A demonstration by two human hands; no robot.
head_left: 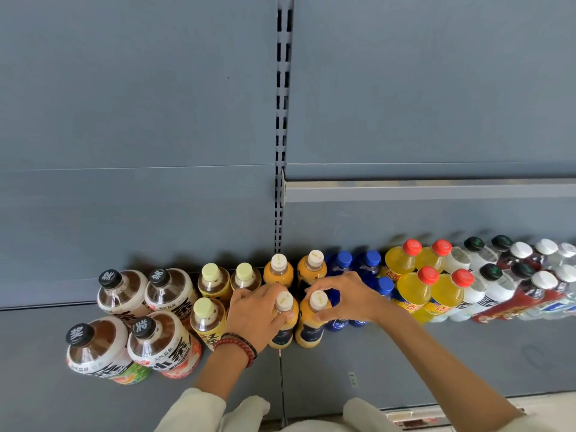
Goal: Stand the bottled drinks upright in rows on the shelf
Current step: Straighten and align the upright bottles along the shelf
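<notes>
From the left of the shelf (46, 338), the black-capped tea bottles (124, 294) and the pale-capped tea bottles (212, 282) already stand two deep, so judge the pair in your grasp against them. Set each one straight ahead of the back orange juice bottles (279, 271), base flat, shoulders just beside each other, level with the front row on either side. Settle them without nudging the blue-capped bottles (367, 266), which stand close on the right. Your left hand (252, 316) is curled round the neck and shoulder of the left front orange juice bottle (282, 336), thumb just under its white cap. Your right hand (346, 294) pinches the right front orange juice bottle (311, 332) below its cap, fingers behind, thumb in front. Both bottles stand upright, bases apparently on the shelf.
</notes>
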